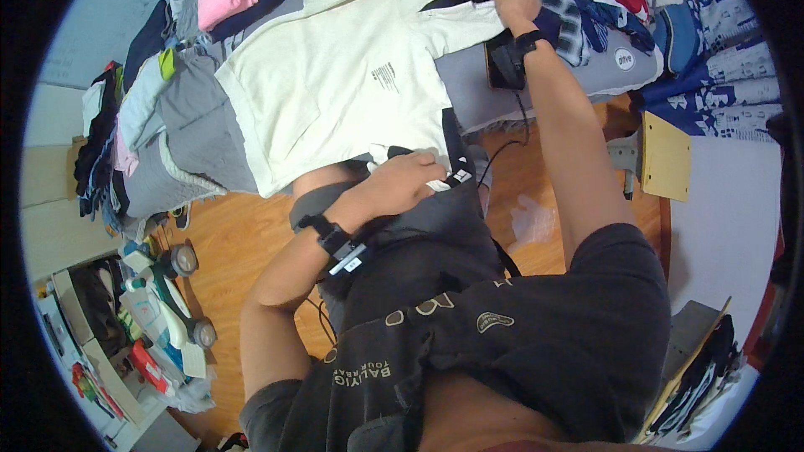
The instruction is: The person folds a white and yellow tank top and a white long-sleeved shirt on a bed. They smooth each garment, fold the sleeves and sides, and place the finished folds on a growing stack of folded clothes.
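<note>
Cream sweatshirt spread out ahead of our left hand, fingers curled on black-and-white fabric; our right hand pinches 1 sleeve end. Spreading looks mostly done; sleeves not yet flat.

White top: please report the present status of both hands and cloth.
Left hand holding near side, right hand gripping sleeve. White top spread out, lightly creased. Plaid garment beside right hand.
</note>
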### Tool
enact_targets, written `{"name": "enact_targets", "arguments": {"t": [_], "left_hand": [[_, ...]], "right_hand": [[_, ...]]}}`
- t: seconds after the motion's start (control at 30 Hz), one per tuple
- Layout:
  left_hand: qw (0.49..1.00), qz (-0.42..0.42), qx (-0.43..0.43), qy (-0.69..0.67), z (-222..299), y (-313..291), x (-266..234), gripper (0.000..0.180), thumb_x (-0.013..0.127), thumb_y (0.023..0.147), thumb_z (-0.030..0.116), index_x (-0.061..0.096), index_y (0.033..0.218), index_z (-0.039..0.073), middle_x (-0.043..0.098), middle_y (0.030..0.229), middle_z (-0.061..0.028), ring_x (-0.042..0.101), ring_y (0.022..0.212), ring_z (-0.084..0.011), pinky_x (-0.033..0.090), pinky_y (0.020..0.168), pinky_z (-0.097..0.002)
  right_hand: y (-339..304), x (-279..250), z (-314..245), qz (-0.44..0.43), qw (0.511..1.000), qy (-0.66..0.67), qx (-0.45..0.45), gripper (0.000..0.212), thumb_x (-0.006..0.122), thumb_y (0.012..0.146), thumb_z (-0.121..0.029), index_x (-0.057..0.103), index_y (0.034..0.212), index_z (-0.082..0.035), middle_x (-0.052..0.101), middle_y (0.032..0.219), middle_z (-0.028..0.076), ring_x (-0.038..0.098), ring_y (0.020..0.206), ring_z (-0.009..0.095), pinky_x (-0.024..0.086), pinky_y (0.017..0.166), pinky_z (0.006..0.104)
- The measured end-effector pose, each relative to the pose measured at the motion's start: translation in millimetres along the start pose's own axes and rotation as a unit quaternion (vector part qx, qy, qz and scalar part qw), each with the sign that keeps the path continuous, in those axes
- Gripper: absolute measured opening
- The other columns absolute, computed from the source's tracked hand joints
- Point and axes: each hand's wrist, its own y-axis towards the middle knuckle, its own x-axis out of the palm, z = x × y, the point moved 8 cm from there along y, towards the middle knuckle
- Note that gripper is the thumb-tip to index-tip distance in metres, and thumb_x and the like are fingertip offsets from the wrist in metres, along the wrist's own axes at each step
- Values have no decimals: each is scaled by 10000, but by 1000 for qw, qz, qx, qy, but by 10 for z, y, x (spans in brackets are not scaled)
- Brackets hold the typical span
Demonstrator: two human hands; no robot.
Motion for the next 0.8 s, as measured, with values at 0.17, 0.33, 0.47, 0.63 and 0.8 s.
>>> {"name": "enact_targets", "arguments": {"t": [0.17,0.33,0.47,0.63,0.8], "left_hand": [[809,-54,-123,-572,-155,-415,-256,259,636,916,37,577,1167,63,606,1158,-16,556,1084,-148,447,944,-315],[927,-88,-85,-356,-79,-381,-119,321,622,946,92,577,1260,46,636,1194,-57,568,1146,-180,452,981,-333],[986,-12,-43,-163,95,-214,-23,512,730,872,212,541,1320,53,578,1203,-137,576,1131,-311,493,940,-386],[997,36,53,-47,403,-44,-23,683,780,796,222,487,1399,97,507,1322,-165,536,1214,-344,469,994,-413],[990,-48,-10,130,296,82,234,722,797,743,213,479,1366,34,580,1192,-145,573,1144,-336,476,948,-442]], "right_hand": [[-65,-747,-292,239,928,-137,-252,403,619,915,-174,547,1291,-46,533,1338,183,517,1217,388,449,971,519],[-125,-266,-185,76,952,-110,-276,618,664,816,-66,454,1396,-110,581,1230,155,551,1168,389,491,926,529],[-132,-144,251,81,993,-64,-59,403,687,828,-133,584,1209,-52,605,1126,197,592,1102,403,543,874,491],[-103,-360,122,98,975,-107,-171,189,671,830,-132,635,1003,-66,629,1062,189,645,977,398,551,806,499],[-189,-357,-187,82,941,-184,-272,214,650,872,-139,533,1044,-90,627,1082,157,671,936,385,556,738,489]]}}
